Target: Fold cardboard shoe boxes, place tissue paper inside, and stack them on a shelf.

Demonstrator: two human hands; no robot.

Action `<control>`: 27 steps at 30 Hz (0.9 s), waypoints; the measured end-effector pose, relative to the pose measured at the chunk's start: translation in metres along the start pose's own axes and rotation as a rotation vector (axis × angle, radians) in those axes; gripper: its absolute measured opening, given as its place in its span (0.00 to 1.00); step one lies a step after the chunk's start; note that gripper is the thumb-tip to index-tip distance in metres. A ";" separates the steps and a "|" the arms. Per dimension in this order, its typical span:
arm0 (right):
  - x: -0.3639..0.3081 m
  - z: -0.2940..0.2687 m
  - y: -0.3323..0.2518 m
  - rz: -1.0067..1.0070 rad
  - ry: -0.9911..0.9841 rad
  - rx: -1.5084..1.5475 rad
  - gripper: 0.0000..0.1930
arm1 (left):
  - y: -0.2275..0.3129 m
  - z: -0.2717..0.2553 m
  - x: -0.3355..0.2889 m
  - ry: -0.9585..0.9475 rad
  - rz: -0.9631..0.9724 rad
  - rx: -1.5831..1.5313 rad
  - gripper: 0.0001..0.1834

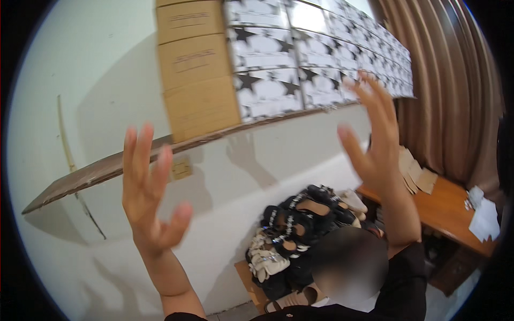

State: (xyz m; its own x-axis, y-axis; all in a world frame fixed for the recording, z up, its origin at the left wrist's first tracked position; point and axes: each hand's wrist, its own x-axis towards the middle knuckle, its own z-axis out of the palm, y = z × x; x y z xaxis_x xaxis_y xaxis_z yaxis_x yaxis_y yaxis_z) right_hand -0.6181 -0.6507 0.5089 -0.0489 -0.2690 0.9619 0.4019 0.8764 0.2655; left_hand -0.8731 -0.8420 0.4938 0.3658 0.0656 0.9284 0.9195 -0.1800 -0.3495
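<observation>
Head view looks upward along a pale wall, with both hands raised and empty. Left hand (147,195) has its fingers spread and palm turned inward, held in open air below a long strip of brown corrugated cardboard (107,170) that serves as a base layer under the stacked goods. Right hand (375,136) is likewise spread wide, fingertips just in front of the lowest row of white shoe boxes with black stars (270,91), though I cannot tell whether it touches them. These boxes sit in tight rows, beside plain brown cartons (195,69) stacked in a column at the end. Lower down, a heap of black and beige sandals (294,224) lies against the wall, near a wooden desk (447,206) carrying loose white papers (484,219). Brown curtains (450,80) hang to the right.
</observation>
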 end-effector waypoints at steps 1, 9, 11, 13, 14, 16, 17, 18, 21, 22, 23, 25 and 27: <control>-0.029 -0.019 -0.002 0.065 -0.057 -0.001 0.22 | 0.020 0.010 -0.014 0.000 -0.005 -0.030 0.26; -0.215 -0.177 0.049 0.295 -0.463 -0.352 0.21 | 0.188 0.123 -0.103 -0.276 -0.231 -0.504 0.19; -0.244 -0.220 0.079 0.386 -0.644 -0.361 0.23 | 0.245 0.170 -0.116 -0.479 -0.289 -0.638 0.19; -0.281 -0.260 0.107 0.451 -0.716 -0.400 0.25 | 0.308 0.219 -0.137 -0.629 -0.421 -0.784 0.21; -0.299 -0.276 0.115 0.542 -0.725 -0.420 0.26 | 0.337 0.240 -0.151 -0.677 -0.455 -0.802 0.20; -0.333 -0.308 0.124 0.704 -0.744 -0.445 0.26 | 0.392 0.277 -0.179 -0.734 -0.483 -0.899 0.20; -0.352 -0.326 0.129 0.706 -0.757 -0.471 0.26 | 0.417 0.295 -0.185 -0.763 -0.476 -0.957 0.20; -0.374 -0.343 0.134 0.819 -0.777 -0.499 0.26 | 0.441 0.310 -0.186 -0.760 -0.477 -0.986 0.20; -0.421 -0.389 0.157 1.001 -0.836 -0.569 0.26 | 0.497 0.352 -0.185 -0.940 -0.404 -1.119 0.23; -0.434 -0.399 0.164 1.071 -0.867 -0.593 0.26 | 0.511 0.368 -0.186 -1.007 -0.378 -1.153 0.26; -0.444 -0.408 0.172 1.076 -0.870 -0.607 0.26 | 0.524 0.384 -0.188 -1.073 -0.350 -1.184 0.29; -0.464 -0.421 0.191 1.173 -0.896 -0.643 0.26 | 0.548 0.415 -0.195 -1.149 -0.310 -1.193 0.31; -0.486 -0.431 0.209 1.210 -0.909 -0.667 0.26 | 0.570 0.449 -0.201 -1.223 -0.265 -1.200 0.33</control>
State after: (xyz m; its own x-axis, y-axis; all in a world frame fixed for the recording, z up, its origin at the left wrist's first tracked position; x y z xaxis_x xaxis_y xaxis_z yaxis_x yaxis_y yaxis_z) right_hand -0.1165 -0.5084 0.0684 0.1761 0.9155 0.3617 0.8877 0.0112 -0.4604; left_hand -0.3577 -0.5171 0.0515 0.6454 0.7548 0.1174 0.5649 -0.5750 0.5918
